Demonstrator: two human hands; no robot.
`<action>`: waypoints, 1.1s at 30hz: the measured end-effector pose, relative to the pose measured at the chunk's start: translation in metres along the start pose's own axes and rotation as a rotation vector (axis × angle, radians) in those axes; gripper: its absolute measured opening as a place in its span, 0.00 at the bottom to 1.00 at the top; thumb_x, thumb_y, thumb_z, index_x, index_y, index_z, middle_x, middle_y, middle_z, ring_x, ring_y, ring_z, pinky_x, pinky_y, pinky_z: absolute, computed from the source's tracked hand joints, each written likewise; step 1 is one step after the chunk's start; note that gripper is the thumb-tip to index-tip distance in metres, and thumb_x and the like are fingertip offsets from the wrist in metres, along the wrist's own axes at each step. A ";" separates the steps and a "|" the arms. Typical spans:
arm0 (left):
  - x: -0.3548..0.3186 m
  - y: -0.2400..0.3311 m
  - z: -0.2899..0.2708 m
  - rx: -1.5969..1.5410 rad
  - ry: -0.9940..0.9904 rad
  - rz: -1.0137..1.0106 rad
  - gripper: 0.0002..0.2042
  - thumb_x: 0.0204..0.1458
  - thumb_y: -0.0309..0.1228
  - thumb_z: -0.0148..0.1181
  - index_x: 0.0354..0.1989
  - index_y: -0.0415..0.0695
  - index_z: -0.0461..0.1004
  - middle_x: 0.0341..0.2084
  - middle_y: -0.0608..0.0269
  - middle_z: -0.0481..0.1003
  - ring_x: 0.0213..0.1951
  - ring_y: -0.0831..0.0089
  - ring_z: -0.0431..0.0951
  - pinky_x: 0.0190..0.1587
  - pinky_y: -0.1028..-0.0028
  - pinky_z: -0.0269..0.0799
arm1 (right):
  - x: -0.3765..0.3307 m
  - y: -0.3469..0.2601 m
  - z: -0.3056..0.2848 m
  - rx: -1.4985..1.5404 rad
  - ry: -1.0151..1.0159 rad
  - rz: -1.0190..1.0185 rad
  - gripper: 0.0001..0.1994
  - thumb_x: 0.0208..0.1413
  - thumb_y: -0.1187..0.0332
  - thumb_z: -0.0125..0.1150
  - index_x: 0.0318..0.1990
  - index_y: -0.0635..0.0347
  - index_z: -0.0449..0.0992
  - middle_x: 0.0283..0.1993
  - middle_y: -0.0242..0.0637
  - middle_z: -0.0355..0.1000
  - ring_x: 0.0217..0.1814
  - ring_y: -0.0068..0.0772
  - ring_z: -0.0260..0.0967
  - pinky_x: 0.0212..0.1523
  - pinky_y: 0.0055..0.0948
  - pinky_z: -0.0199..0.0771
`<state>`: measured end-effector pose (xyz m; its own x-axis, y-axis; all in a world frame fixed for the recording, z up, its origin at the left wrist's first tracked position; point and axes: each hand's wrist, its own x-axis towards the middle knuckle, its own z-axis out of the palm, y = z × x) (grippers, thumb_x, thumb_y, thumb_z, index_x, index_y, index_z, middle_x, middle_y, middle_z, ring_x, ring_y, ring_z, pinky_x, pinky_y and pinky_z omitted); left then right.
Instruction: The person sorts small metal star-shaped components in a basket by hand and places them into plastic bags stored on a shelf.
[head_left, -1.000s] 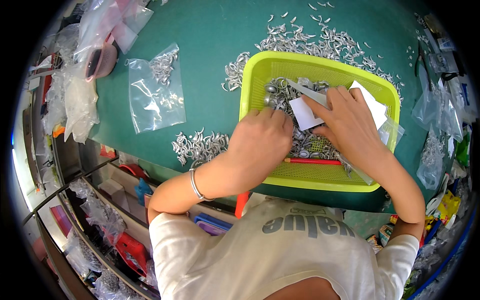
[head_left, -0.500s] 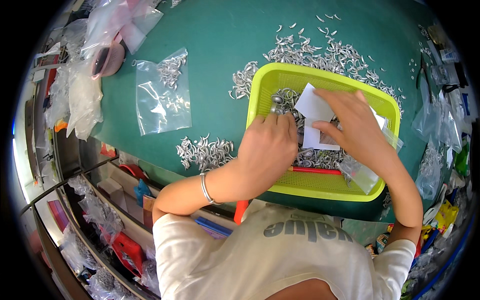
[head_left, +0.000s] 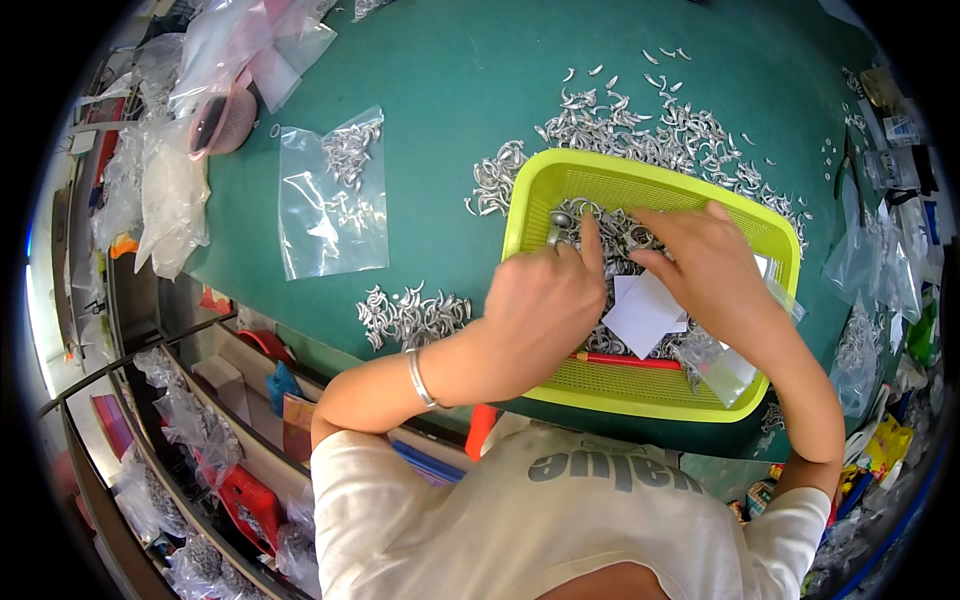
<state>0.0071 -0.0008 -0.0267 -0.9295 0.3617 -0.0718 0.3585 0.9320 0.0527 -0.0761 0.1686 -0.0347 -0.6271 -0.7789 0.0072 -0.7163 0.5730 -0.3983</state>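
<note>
A lime-green plastic basket holds a heap of silver metal rings. My left hand reaches over its near left side, index finger stretched into the rings and the other fingers bent, partly hidden. My right hand is in the basket's right half, thumb and forefinger apart, with rings visible in the gap. No grasped piece shows in either hand. White paper pieces lie on the heap between and below my hands. A red pen-like stick rests along the near inner side, beside a clear plastic bag.
Loose curved silver pieces are scattered behind the basket on the green tabletop. Another small pile lies left of my forearm. A clear bag with similar pieces lies farther left, near a pink container. Pliers lie at right.
The white paper has moved from beside my right fingers down toward the near side, exposing rings. My left index finger has stretched out. The view has shifted slightly.
</note>
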 end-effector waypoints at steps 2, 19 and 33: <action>0.006 -0.001 0.003 0.036 -0.074 0.007 0.23 0.36 0.22 0.54 0.46 0.26 0.66 0.15 0.61 0.71 0.17 0.69 0.74 0.16 0.74 0.66 | 0.005 -0.004 0.003 -0.094 -0.075 0.010 0.14 0.47 0.61 0.61 0.40 0.58 0.74 0.24 0.43 0.70 0.31 0.43 0.68 0.38 0.37 0.61; -0.023 0.003 -0.006 -0.408 -0.296 0.312 0.28 0.36 0.24 0.56 0.50 0.24 0.62 0.17 0.58 0.74 0.20 0.67 0.77 0.20 0.72 0.70 | -0.016 0.004 -0.034 0.267 -0.588 -0.146 0.14 0.46 0.64 0.61 0.42 0.53 0.76 0.24 0.37 0.68 0.33 0.39 0.65 0.38 0.34 0.58; -0.040 0.015 -0.002 -0.522 -0.203 0.315 0.21 0.34 0.23 0.57 0.41 0.29 0.68 0.19 0.58 0.71 0.23 0.67 0.75 0.20 0.72 0.69 | 0.002 -0.010 -0.008 0.115 -0.238 -0.120 0.13 0.47 0.69 0.57 0.42 0.55 0.75 0.26 0.36 0.67 0.34 0.38 0.65 0.39 0.34 0.59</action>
<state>0.0499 -0.0016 -0.0213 -0.7331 0.6615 -0.1581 0.4753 0.6645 0.5766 -0.0722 0.1628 -0.0235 -0.4408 -0.8850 -0.1499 -0.7331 0.4513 -0.5088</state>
